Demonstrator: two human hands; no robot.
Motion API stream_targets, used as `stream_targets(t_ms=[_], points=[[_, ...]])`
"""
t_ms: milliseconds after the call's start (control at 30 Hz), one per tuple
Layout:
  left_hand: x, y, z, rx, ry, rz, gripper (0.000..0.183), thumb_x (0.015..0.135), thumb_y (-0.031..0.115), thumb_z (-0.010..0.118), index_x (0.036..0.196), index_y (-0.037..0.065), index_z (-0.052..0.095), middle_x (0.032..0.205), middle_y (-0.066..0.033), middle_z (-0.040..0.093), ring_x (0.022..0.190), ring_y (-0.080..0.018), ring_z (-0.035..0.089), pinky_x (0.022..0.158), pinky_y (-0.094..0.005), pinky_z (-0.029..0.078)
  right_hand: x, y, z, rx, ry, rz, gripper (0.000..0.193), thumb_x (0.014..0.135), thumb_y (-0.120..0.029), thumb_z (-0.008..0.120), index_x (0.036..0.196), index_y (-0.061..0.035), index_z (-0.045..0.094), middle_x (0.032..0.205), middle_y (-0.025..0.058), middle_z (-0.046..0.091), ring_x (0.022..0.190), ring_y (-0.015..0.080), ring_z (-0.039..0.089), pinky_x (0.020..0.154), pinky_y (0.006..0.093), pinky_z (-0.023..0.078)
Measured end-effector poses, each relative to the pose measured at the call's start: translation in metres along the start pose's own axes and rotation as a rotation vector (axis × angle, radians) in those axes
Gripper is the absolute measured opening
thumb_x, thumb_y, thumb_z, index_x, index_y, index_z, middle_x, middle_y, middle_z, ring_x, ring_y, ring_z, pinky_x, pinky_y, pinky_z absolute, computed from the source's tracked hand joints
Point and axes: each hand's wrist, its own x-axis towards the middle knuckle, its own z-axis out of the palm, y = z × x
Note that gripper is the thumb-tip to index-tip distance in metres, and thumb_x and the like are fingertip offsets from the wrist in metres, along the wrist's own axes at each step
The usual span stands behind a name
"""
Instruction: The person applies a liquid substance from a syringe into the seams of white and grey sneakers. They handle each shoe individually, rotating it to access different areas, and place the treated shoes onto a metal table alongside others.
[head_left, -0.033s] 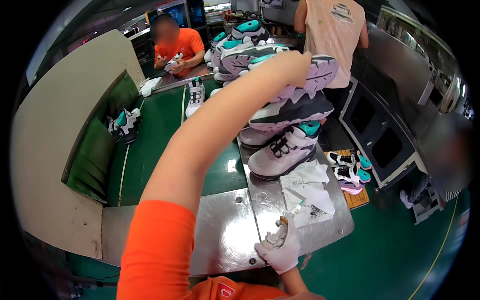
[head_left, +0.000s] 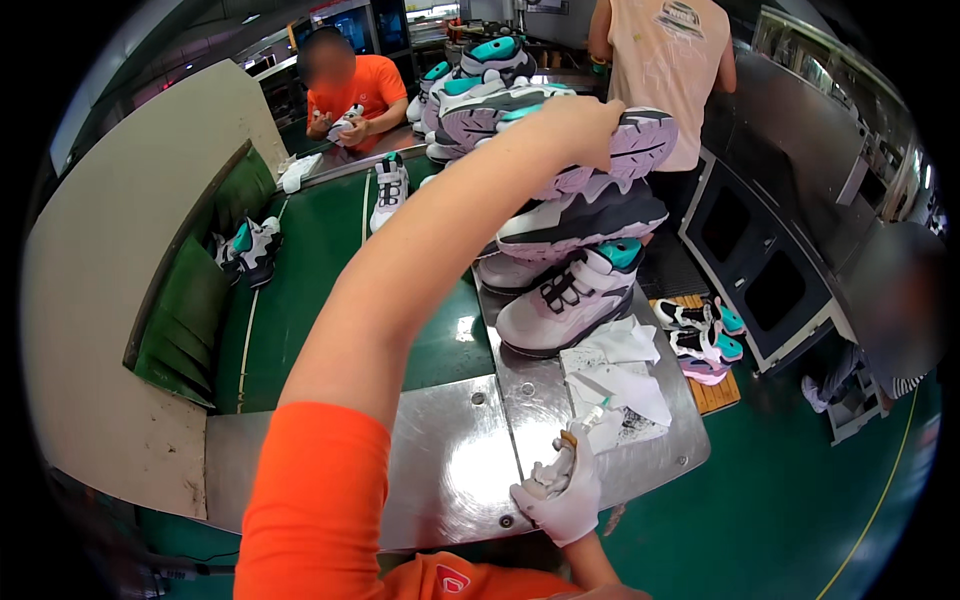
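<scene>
My left arm stretches up across the view to the stacked shoes. The left hand [head_left: 608, 125] is at the upper shoe with a lilac sole [head_left: 643, 148]; its fingers are hidden, so the grip does not show. White sneakers with black and teal parts are piled below and behind it, and one sneaker [head_left: 565, 312] stands upright at the pile's foot. Low on the metal table my right hand [head_left: 562, 505], in a smudged white glove, is closed with curled fingers. A slim pale piece with a teal end [head_left: 598, 411] juts out by its fingertips; what the hand grips is unclear.
Creased white papers [head_left: 640, 402] lie on the metal table [head_left: 440, 460]. Beyond is a green belt [head_left: 330, 300] with a sneaker [head_left: 390, 192] and more shoes at the left. A co-worker in orange [head_left: 375, 88] handles a shoe; another person [head_left: 665, 70] stands behind the pile. Shoes rest on a low wooden rack [head_left: 712, 398].
</scene>
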Motion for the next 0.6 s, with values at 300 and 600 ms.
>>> stream_targets(t_ms=[300,600], points=[[-0.015,0.009,0.029,0.139,0.275,0.024,0.081,0.073,0.041,0.078,0.140,0.010,0.044,0.123,-0.0164,0.060,0.121,-0.0338,0.054,0.095,-0.0538,0.042,0.003,-0.002,0.002,0.014,0.000,-0.047,0.103,0.056,-0.014,0.088,0.139,0.0103,0.034,0.120,0.0225,0.050,0.105,0.0256,0.054,0.082,0.0333,0.054],[-0.067,0.003,0.019,0.138,0.413,0.066,0.084,0.084,0.047,0.067,0.149,0.009,0.031,0.148,-0.0226,0.040,0.141,-0.0403,0.034,0.110,-0.0624,0.028,-0.003,-0.010,0.004,0.263,-0.056,0.128,0.107,0.059,-0.005,0.086,0.147,0.0038,0.025,0.129,0.0205,0.045,0.115,0.0253,0.050,0.086,0.0342,0.055]])
